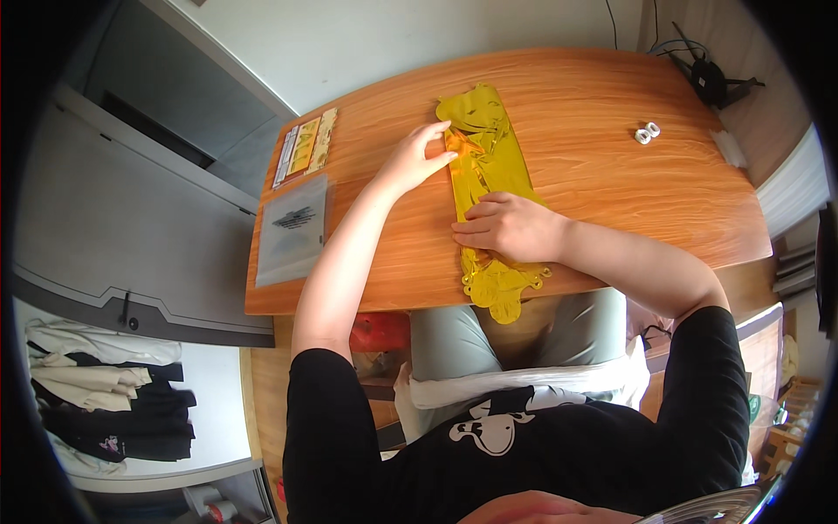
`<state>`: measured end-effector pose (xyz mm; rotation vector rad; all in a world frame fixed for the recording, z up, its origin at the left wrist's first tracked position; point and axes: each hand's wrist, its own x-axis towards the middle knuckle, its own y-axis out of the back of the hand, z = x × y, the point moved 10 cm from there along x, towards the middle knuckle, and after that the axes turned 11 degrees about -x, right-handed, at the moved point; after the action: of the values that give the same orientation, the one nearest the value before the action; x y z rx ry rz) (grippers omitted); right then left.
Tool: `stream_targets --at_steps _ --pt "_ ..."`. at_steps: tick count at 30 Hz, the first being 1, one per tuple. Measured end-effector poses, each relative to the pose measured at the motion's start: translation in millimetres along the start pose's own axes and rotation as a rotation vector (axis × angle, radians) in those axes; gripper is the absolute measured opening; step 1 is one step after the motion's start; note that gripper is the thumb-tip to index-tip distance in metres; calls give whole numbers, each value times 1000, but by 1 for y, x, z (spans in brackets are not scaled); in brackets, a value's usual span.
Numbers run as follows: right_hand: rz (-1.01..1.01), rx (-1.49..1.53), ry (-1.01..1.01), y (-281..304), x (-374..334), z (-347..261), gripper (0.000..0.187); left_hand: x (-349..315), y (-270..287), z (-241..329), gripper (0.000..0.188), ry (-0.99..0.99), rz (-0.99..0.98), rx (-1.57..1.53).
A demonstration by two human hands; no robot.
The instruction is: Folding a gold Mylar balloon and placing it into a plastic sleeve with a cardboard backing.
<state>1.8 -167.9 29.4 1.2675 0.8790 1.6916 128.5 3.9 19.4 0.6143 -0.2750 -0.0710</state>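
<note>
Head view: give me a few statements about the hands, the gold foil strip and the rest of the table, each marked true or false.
1. Both hands rest on the gold foil strip. True: the left hand touches its upper part and the right hand presses flat lower down.
2. The strip lies wholly on the wooden table. False: its near end hangs over the table's front edge.
3. A clear plastic bag lies at the table's left end. True.
4. The right hand holds the two small white things. False: they lie apart from both hands, toward the right.
5. A printed card lies beyond the bag. True.
</note>
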Motion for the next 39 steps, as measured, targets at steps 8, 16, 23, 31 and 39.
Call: stream_targets --at_steps 8,16,23,31,39 --pt "27 34 -26 -5 -4 5 38 8 -3 10 50 -177 -26 561" --pt "10 33 -33 -4 -4 5 37 12 -10 7 55 -278 -109 717" --pt "22 48 -29 -2 -4 5 38 16 -10 2 64 -266 -156 706" --pt "-7 6 -16 -2 -2 3 38 23 -9 -18 77 -56 -233 627" --pt "23 0 -12 1 -2 1 38 22 -5 -24 92 52 -190 780"
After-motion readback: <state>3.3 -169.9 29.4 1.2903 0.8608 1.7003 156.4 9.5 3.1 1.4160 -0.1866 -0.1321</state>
